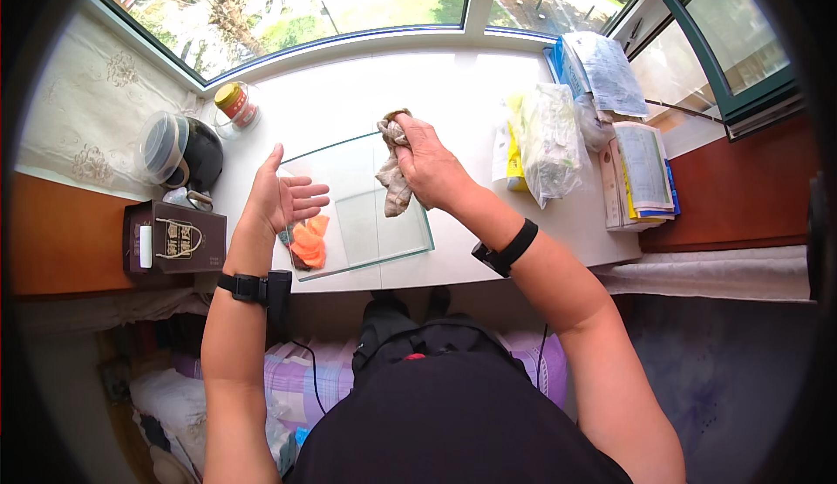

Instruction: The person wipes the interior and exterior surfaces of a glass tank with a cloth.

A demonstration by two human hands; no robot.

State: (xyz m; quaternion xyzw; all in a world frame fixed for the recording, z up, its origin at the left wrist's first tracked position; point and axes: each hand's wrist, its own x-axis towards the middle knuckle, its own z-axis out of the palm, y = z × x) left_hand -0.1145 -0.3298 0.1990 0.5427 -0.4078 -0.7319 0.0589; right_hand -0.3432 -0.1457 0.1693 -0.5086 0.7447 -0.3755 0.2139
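Note:
A crumpled, stained beige cloth (394, 183) hangs from my right hand (428, 160), which grips it above the right part of a clear glass pane (366, 222). The pane lies on the white windowsill top (471, 235), its greenish edges showing. My left hand (281, 193) is beside the pane's left edge, palm turned up and fingers apart, holding nothing. Just below its fingers, an orange cloth (309, 242) lies together with a dark grey piece at the pane's lower left corner. Whether they are under or on the glass, I cannot tell.
At left stand a jar with a yellow lid (229, 96), a dark pot (203, 150), a clear plastic container (160, 147) and a brown box (176, 235). A plastic-wrapped package (549, 144) and stacked booklets (644, 170) are at right. An open window sash (732, 46) juts in at upper right.

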